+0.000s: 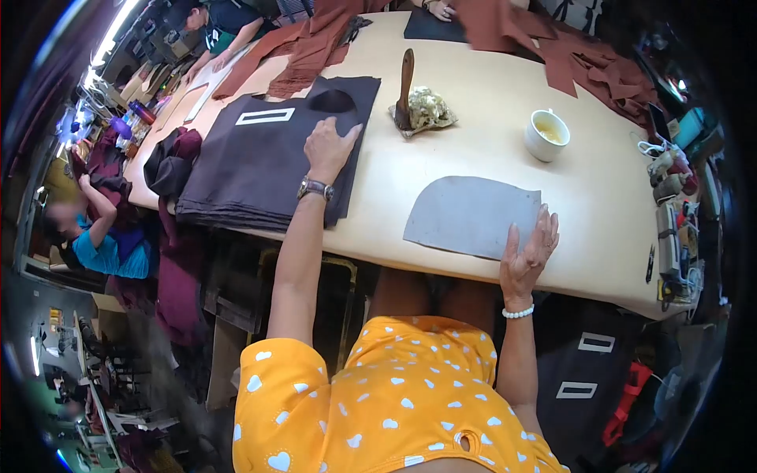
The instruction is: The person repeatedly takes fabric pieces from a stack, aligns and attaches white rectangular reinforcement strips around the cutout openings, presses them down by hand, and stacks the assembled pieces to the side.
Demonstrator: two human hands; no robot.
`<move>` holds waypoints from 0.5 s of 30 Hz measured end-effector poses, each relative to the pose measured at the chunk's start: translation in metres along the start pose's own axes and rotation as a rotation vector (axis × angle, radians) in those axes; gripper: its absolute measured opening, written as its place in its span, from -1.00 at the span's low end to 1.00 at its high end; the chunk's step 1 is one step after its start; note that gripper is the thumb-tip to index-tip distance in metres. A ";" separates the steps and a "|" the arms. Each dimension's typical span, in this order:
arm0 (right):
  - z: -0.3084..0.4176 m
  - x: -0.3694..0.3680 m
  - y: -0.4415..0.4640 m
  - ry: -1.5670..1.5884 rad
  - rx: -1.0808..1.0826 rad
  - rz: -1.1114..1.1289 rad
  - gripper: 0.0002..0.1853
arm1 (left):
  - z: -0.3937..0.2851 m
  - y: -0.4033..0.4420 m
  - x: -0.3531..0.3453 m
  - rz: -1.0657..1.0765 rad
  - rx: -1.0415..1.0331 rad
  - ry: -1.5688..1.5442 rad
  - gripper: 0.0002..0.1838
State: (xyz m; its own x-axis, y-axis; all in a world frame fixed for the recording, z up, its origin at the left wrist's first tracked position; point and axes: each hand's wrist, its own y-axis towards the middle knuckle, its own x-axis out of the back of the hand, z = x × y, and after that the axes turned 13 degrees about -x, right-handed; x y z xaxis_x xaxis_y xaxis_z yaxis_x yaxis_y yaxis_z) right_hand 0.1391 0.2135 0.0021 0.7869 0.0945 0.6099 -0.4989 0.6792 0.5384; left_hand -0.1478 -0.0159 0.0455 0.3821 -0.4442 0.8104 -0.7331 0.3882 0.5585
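Note:
My left hand [331,150], with a watch on its wrist, rests over the right part of a stack of dark cloth pieces [229,165], its thumb and fingers apart. A white rectangular frame [266,117] lies on the top piece, and a small dark rounded piece [332,100] sits just beyond my fingers. My right hand [530,251], with a white bead bracelet, stands at the right edge of a grey panel with a curved side [473,214]. Its fingers are stretched out and hold nothing.
On the pale table [378,229] are a wooden-handled brush [405,87] beside a crumpled bag [430,109], and a white cup [546,135] with yellowish contents. Rust-coloured cloth [315,47] lies at the far side. Tools [670,229] line the right edge. Other people stand around the table.

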 end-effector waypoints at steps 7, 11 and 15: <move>0.002 0.001 0.000 -0.041 -0.021 0.014 -0.41 | 0.002 0.047 -0.052 0.009 0.174 0.159 -0.42; 0.003 0.002 0.000 -0.016 -0.048 0.027 -0.40 | 0.025 0.054 -0.059 -0.042 0.160 0.074 -0.63; 0.001 0.002 -0.001 0.023 -0.049 0.045 -0.39 | 0.029 0.040 -0.035 -0.170 0.042 -0.083 -0.62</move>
State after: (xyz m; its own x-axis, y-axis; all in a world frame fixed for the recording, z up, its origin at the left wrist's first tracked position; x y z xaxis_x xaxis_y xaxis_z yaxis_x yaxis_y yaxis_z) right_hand 0.1406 0.2125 0.0032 0.7724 0.1420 0.6190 -0.5158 0.7088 0.4811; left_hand -0.2074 -0.0083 0.0341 0.4561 -0.5666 0.6863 -0.6853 0.2684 0.6770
